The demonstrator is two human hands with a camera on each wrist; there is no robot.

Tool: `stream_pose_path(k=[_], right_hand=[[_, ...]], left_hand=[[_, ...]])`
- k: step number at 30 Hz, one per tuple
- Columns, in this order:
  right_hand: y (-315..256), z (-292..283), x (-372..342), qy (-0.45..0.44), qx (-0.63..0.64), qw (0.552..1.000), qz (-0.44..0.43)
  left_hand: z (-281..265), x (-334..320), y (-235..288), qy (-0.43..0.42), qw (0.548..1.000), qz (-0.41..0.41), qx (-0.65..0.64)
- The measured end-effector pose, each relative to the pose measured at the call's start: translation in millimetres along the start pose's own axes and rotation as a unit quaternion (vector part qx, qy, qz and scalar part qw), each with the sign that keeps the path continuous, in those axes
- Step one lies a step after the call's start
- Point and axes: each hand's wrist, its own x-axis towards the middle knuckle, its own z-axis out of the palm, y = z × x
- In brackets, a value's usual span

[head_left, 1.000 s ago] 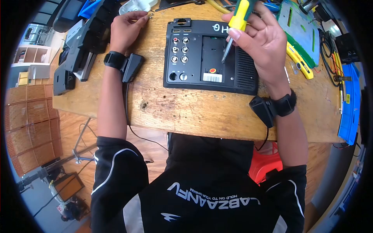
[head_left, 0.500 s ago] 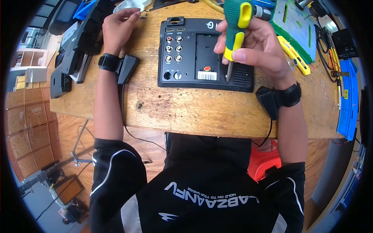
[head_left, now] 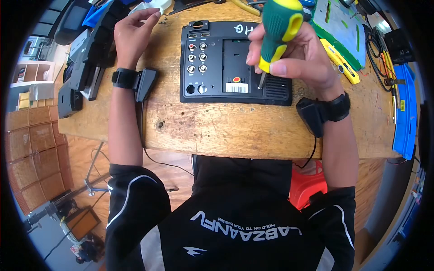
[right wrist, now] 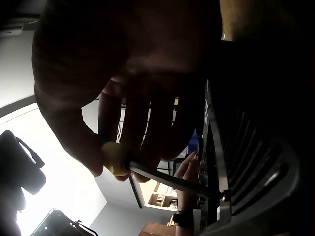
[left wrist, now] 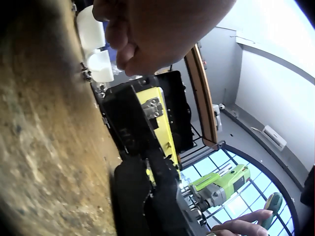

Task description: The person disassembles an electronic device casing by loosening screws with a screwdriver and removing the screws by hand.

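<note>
My right hand [head_left: 312, 63] grips the green and yellow handle of a screwdriver [head_left: 281, 29], thumb near the collar. Its shaft [right wrist: 167, 181] slants down to a screw spot beside the slotted vent of a black electronic panel [head_left: 214, 58]. That panel lies flat, with round metal jacks at its left and a recess holding a barcode label [head_left: 236, 88] in the middle. My left hand [head_left: 133, 38] rests on the table to the panel's left, fingers loosely bent, with nothing seen between them. Small screws [left wrist: 86, 73] lie just past its fingertips.
A white container [head_left: 151, 5] stands beyond my left hand, and black equipment [head_left: 92, 49] lines the table's left side. A yellow utility knife [head_left: 341, 62], a green-edged board [head_left: 337, 27] and a blue bin [head_left: 405, 113] sit at the right. The table's front edge [head_left: 217, 156] is near my body.
The screwdriver's tip has gone from the recess's right side down to the spot beside the vent, its handle swinging nearer the camera. My left hand stays by the screws, its fingertips slightly past them.
</note>
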Motion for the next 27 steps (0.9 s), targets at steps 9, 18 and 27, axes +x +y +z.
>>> stream_pose_path(k=[9, 18, 27], right_hand=[[7, -3, -3, -0.052, 0.051, 0.995, -0.061], [6, -9, -4, -0.073, 0.038, 0.996, -0.028], [1, -10, -4, -0.064, 0.103, 0.993, 0.014]], left_hand=[[-4, -41, 99, -0.369, 0.884, 0.007, -0.285], [16, -75, 145, -0.372, 0.879, 0.133, -0.266], [36, -86, 139, -0.355, 0.879, 0.130, -0.290]])
